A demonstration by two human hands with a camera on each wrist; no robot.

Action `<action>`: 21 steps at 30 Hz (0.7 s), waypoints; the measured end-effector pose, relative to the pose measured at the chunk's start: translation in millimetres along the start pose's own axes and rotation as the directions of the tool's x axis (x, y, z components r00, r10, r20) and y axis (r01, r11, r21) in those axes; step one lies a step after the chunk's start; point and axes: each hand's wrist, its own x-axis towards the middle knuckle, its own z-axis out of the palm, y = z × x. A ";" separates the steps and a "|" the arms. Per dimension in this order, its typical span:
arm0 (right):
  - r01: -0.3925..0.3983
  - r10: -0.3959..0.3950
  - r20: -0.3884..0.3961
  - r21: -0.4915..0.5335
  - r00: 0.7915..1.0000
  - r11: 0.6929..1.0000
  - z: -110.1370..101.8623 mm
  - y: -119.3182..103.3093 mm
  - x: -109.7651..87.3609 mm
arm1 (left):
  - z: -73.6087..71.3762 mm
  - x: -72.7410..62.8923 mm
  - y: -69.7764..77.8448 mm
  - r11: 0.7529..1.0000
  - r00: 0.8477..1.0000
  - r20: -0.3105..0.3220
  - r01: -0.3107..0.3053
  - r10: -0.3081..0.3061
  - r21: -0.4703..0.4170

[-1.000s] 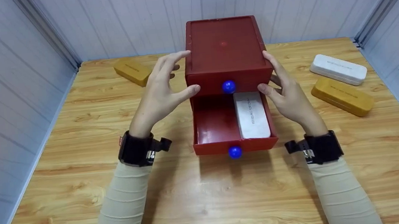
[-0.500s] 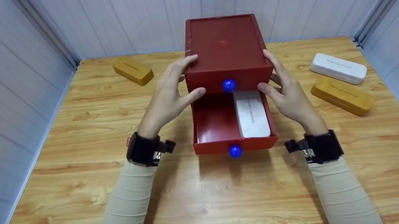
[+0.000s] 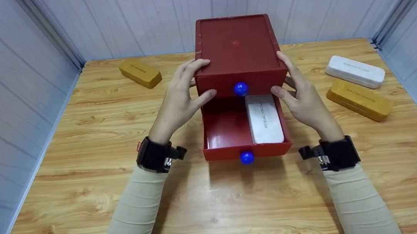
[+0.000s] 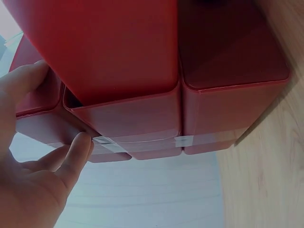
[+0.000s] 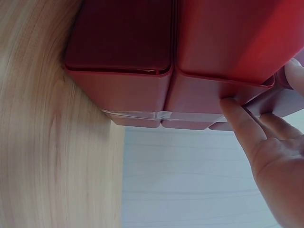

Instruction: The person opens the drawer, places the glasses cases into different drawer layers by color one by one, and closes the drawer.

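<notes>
A red drawer cabinet point(image 3: 237, 44) with blue ball knobs stands on the table. Its top drawer is closed; a lower drawer point(image 3: 227, 130) is pulled out, holding a white case point(image 3: 265, 120) with printed lettering along its right side. My left hand point(image 3: 179, 100) grips the cabinet's upper left front corner, thumb on the front face, index finger over the top edge. At the opposite corner, my right hand point(image 3: 301, 99) holds on the same way, thumb on the front. The wrist views show fingertips against the cabinet's side walls, near clear tape point(image 4: 137, 137) joining the stacked sections.
A yellow case point(image 3: 140, 73) lies at the back left of the wooden table point(image 3: 211, 217). To the right are another white case point(image 3: 355, 71) and a second yellow case point(image 3: 359, 100), side by side. Pale panel walls point(image 3: 144, 19) enclose the back and sides.
My left hand has moved right, from beside the cabinet onto its left front corner. My right hand has kept its place, and the lower drawer is still out.
</notes>
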 end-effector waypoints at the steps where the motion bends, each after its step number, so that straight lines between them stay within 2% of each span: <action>1: 0.003 -0.003 -0.002 -0.002 1.000 1.000 -0.1 0.3 -0.1 | 0.3 0.0 -0.4 1.000 1.000 0.000 -0.002 0.002 -0.004; 7: 0.005 -0.004 0.015 -0.013 1.000 1.000 -1.6 2.2 -2.8 | 0.8 -2.4 -1.7 1.000 1.000 0.004 0.024 -0.024 -0.011; 10: 0.010 -0.009 0.027 -0.050 1.000 0.999 -9.1 3.1 -4.2 | 1.1 -3.1 -1.7 0.999 1.000 0.003 0.031 -0.031 -0.014; 17: 0.037 -0.031 0.032 -0.196 0.999 0.980 -54.6 0.9 -5.4 | 4.3 -1.3 -0.1 0.999 0.999 -0.002 0.032 -0.033 -0.029; 21: 0.053 -0.041 0.045 -0.311 0.998 0.949 -86.3 0.0 -5.8 | 5.8 0.3 1.0 0.999 0.999 0.001 0.034 -0.034 -0.032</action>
